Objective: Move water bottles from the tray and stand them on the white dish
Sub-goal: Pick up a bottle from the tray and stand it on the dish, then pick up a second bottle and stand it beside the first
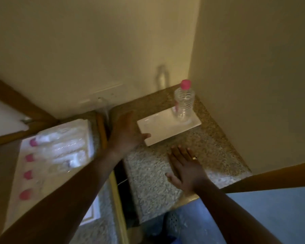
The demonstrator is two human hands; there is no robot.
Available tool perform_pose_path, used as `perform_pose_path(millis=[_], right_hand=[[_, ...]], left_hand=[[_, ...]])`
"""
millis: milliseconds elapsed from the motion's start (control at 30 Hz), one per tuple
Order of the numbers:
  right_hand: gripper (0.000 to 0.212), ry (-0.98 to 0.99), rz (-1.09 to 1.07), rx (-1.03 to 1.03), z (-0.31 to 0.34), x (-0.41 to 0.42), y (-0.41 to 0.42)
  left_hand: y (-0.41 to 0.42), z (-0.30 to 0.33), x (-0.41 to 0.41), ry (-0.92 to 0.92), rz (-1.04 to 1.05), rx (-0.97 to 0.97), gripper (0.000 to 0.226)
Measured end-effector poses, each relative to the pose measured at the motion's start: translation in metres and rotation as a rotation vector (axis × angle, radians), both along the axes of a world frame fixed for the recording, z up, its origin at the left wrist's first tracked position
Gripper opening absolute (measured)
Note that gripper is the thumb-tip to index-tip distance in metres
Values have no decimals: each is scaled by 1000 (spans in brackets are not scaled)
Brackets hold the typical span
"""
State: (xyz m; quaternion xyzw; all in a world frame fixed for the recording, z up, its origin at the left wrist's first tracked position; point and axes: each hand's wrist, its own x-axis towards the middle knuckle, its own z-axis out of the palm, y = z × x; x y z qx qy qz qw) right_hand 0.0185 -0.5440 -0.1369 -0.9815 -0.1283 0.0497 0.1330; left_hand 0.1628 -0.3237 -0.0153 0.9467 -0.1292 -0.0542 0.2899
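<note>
Mostly bare white dish (158, 127), bottle (184, 103) cornered

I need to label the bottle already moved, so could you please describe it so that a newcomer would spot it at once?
Find the speckled counter in the wall corner, then the white dish on it. The bottle stands upright on the dish's far right end, clear with a pink cap. The other bottles lie flat on the tray at left.
</note>
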Motion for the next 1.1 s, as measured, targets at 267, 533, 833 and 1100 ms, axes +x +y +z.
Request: perform_pose_path(millis=[267,533,833,1100], right_hand=[[71,-28,154,53,10,-3,124],[81,-93,141,-76,7,-2,157],[82,-132,133,-116,0,-1,158],[80,-84,118,-118,6,-1,157]], left_hand=[[194,-8,-93,-186,59,237,97],[291,-10,-121,-107,96,408,80],[303,-9,-111,196,99,397,74],[302,63,-98,-26,-13,199,79]])
